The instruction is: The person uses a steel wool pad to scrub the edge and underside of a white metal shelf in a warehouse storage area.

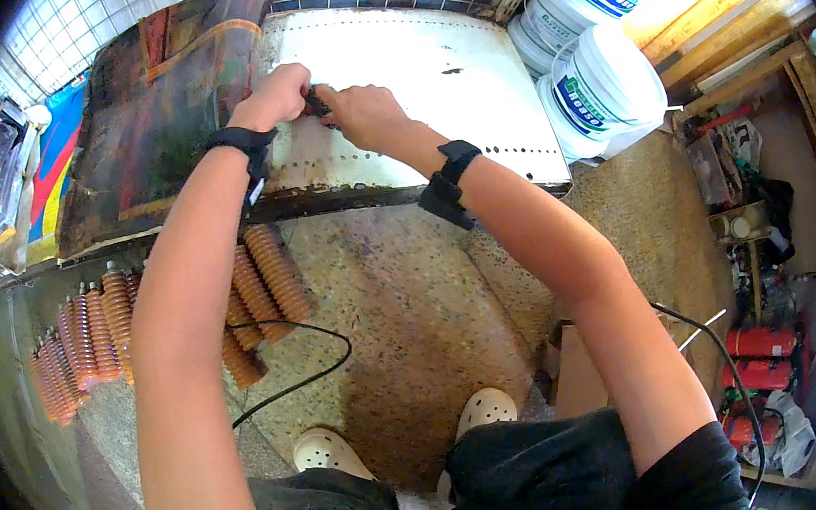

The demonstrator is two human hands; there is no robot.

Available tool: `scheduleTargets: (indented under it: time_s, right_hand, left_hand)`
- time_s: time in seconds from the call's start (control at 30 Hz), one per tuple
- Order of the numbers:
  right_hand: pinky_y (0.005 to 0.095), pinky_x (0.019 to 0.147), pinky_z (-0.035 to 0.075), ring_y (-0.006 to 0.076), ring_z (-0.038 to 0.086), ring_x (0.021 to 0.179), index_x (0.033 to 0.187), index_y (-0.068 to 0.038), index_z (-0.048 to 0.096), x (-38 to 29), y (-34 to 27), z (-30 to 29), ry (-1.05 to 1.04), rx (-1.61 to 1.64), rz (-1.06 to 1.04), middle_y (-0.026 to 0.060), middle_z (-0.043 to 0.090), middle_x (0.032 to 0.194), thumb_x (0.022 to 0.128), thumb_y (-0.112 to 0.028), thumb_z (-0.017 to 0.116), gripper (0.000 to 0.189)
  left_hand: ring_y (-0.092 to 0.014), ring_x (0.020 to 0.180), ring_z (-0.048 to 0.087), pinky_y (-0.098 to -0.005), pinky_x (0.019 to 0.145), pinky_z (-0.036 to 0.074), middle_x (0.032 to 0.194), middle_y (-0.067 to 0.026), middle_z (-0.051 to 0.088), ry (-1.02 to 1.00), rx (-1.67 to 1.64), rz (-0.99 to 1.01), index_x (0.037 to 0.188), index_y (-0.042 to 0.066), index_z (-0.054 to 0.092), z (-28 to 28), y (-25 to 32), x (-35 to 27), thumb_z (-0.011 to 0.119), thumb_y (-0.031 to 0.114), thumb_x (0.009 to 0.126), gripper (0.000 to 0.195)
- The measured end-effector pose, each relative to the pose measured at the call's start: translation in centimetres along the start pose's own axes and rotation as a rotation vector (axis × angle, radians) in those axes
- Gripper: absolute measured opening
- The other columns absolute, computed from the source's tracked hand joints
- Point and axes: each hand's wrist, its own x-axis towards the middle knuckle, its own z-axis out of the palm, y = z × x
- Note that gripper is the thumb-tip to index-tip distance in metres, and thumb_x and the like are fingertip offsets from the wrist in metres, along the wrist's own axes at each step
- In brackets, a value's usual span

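My left hand [277, 96] and my right hand [366, 115] meet over a white metal panel [425, 72] with rows of small holes along its edges. Between them is a small dark object [317, 101], held by the fingers of both. Its kind cannot be made out, as the fingers cover much of it. To the left of my left hand, a dark patterned cloth or mat [159, 125] covers part of the same surface. The front edge of the panel shows rust and chipped paint.
White grease buckets [590, 94] stand at the panel's right end. Below the left front edge are several orange coiled hoses [117, 318]. A black cable [347, 352] loops over the speckled floor [396, 286]. At right, a wooden-framed shelf [807, 111] holds red cylinders [761, 343]; a cardboard box [577, 379] sits nearby.
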Motion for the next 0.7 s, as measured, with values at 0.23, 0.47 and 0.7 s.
scheduleTargets:
  time_s: [0.23,0.47,0.7]
  right_hand:
    - [0.0475,0.067,0.049,0.0354,0.065,0.08,0.12,-0.015,0.049,-4.9,3.4,-2.1,-0.091,-0.011,0.098,0.0144,0.067,0.085,0.09,-0.032,0.057,0.035]
    - [0.0495,0.069,0.045,0.0386,0.062,0.086,0.114,-0.012,0.048,-15.1,8.0,-4.5,-0.099,-0.165,0.264,0.0173,0.065,0.087,0.092,-0.026,0.054,0.026]
    - [0.0492,0.067,0.047,0.0369,0.063,0.083,0.117,-0.014,0.047,-17.5,7.2,-5.9,-0.158,-0.191,0.349,0.016,0.066,0.087,0.089,-0.025,0.058,0.032]
  left_hand:
    - [-0.036,0.08,0.055,-0.0432,0.069,0.044,0.084,-0.0166,0.057,-0.012,-0.098,0.3,0.075,0.004,0.055,3.1,4.3,2.5,0.07,0.006,0.066,0.018]
    - [-0.037,0.095,0.06,-0.0422,0.083,0.049,0.109,-0.0234,0.055,-0.027,-0.105,0.463,0.093,-0.004,0.061,7.1,17.7,2.6,0.067,0.003,0.071,0.023]
    - [-0.041,0.092,0.06,-0.0458,0.081,0.049,0.104,-0.0245,0.055,-0.016,-0.142,0.565,0.094,-0.005,0.058,7.5,19.0,1.3,0.067,0.011,0.076,0.027]
